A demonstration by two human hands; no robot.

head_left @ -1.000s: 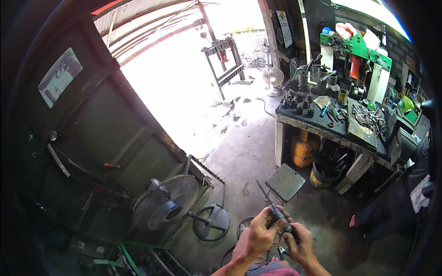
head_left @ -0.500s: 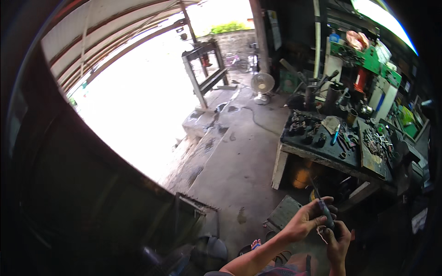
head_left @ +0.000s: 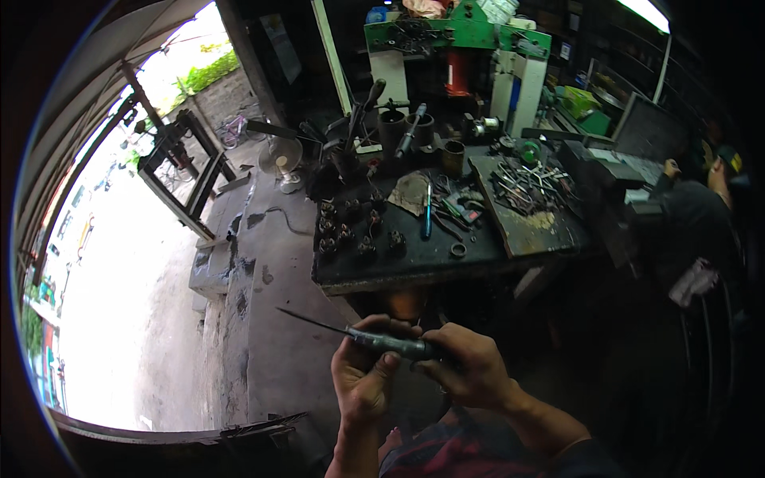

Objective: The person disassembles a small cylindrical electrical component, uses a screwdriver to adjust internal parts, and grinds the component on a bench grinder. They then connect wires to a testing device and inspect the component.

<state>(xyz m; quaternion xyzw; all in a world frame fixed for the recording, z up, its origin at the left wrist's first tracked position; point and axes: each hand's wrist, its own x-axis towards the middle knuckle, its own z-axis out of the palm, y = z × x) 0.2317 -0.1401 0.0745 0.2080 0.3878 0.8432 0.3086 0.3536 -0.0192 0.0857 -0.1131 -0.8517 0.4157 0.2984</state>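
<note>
In front of my body, both hands hold a screwdriver-like tool (head_left: 390, 343) with a thick grey-green handle. Its long thin shaft points up and left, ending in a narrow tip. My left hand (head_left: 362, 386) is closed around the front of the handle, thumb resting against it. My right hand (head_left: 474, 362) grips the rear end, hiding that part of it. Beyond the hands stands a dark workbench (head_left: 382, 275). A blue pen-like tool (head_left: 428, 211) and pliers (head_left: 449, 225) lie on it.
Small blackened parts (head_left: 344, 233) stand on the bench, left of a board (head_left: 522, 244) bearing loose metal pieces. Behind rises a green press frame (head_left: 478, 36). A fan (head_left: 280, 163) stands on the floor at left. Another person (head_left: 701, 207) is at the far right.
My view has swung right, bringing the bench to the middle. The tool has tipped from near upright to lying almost level, shaft to the left, still in both hands.
</note>
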